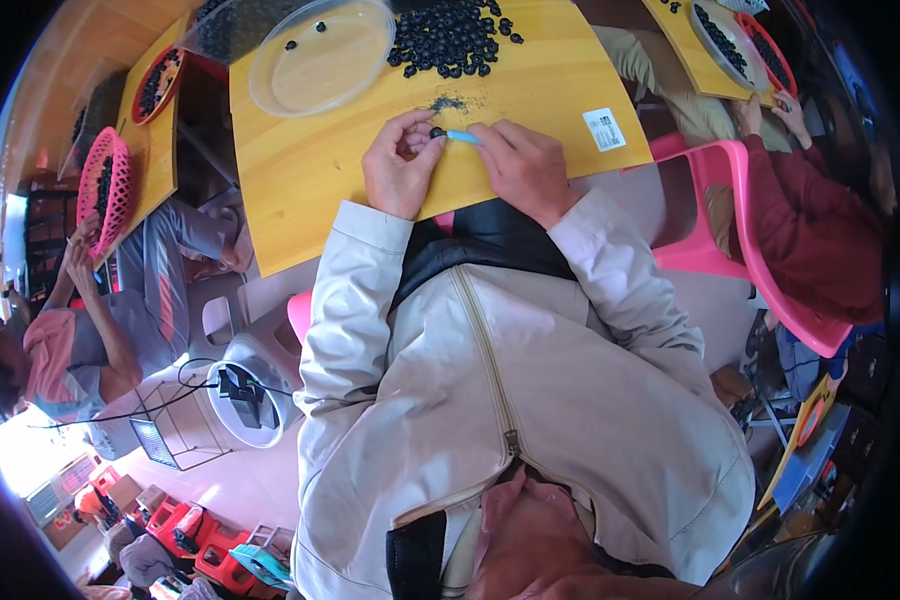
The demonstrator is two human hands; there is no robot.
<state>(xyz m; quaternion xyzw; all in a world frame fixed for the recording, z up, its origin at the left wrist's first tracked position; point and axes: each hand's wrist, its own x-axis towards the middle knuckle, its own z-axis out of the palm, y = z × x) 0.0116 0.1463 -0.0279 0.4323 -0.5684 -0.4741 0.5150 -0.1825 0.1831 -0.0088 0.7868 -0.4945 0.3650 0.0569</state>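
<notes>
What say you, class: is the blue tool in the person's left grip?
No: the right grip holds the blue tool, while the left grip holds a small dark ball.

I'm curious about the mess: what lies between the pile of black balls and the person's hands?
In the head view, dark crumbs lie scattered on the table, between the pile and the hands: left hand, right hand.
</notes>
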